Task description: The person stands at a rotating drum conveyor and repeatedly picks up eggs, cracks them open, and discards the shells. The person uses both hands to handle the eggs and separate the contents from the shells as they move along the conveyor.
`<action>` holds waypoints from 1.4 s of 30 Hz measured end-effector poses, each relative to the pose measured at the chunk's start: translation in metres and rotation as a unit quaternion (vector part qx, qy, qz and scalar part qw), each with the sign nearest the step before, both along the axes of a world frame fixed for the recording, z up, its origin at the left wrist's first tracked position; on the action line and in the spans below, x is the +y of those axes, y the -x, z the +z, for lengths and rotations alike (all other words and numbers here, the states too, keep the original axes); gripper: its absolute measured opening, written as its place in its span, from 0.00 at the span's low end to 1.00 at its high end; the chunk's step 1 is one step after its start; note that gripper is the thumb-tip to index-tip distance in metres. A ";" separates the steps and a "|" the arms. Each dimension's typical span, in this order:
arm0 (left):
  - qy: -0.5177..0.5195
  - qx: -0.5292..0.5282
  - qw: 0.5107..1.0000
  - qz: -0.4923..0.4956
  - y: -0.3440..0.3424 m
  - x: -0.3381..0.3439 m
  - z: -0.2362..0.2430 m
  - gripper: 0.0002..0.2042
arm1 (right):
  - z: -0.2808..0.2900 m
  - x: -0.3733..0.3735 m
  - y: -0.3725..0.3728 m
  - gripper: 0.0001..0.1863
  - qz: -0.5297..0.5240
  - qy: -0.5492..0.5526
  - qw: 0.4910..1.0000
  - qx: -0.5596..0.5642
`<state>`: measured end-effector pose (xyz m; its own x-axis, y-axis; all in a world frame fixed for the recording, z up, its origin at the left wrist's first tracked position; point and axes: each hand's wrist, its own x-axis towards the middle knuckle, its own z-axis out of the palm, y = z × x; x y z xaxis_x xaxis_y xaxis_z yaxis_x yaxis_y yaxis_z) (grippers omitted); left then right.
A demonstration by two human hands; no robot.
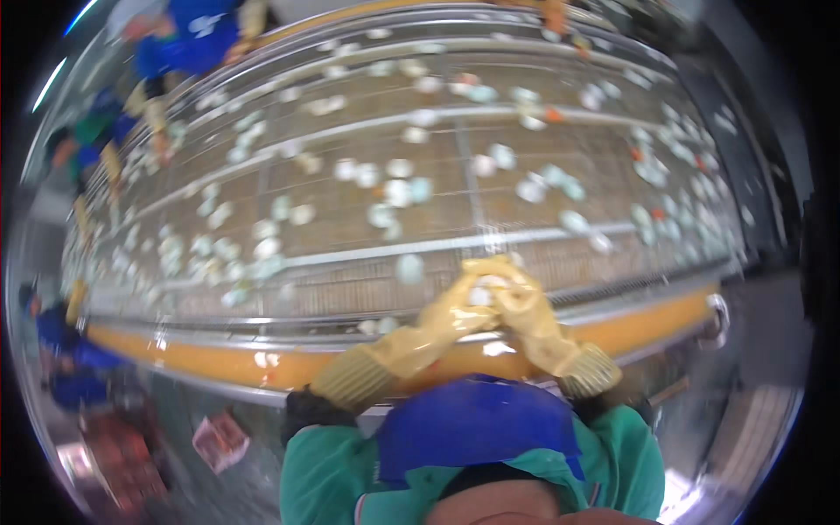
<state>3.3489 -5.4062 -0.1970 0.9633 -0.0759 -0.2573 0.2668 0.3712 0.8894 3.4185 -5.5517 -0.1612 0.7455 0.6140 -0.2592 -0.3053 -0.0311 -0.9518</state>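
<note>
Both my hands wear long yellow rubber gloves and meet over the near edge of a wide conveyor (350, 302). My left hand (448, 313) and my right hand (523, 304) curl toward each other, fingers closed around a white egg (479, 296) that shows between them. Whether more is cupped there is hidden by the gloves and blur. Just beyond my left hand lies a pale green egg (409, 269). White and pale green eggs are scattered over the belt, some in clusters, such as a white egg (398, 192) farther out.
An orange trough (210, 359) with metal rails runs along the near side. Co-workers in blue and green, one in a blue apron (201, 35), stand at the left and far sides, gloved hands over the belt. A pink crate (220, 441) stands on the floor, lower left.
</note>
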 end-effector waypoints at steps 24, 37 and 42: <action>-0.521 -0.250 0.811 0.091 -0.150 -0.058 0.021 0.20 | -0.031 -0.166 -0.187 0.24 -0.075 0.329 0.781 -0.525; -0.254 -0.022 0.945 0.202 -0.201 -0.090 -0.017 0.16 | -0.041 -0.038 -0.349 0.18 0.257 0.391 0.769 -0.436; -0.093 0.021 0.975 0.199 -0.190 -0.104 -0.004 0.16 | 0.028 -0.116 -0.327 0.22 0.146 0.132 0.968 -0.155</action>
<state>3.5388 -5.5102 -0.2008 0.8949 0.3546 -0.2708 0.1720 0.2859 0.9427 3.7454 -5.6681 -0.1330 0.6180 0.7525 -0.2274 0.0522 -0.3279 -0.9433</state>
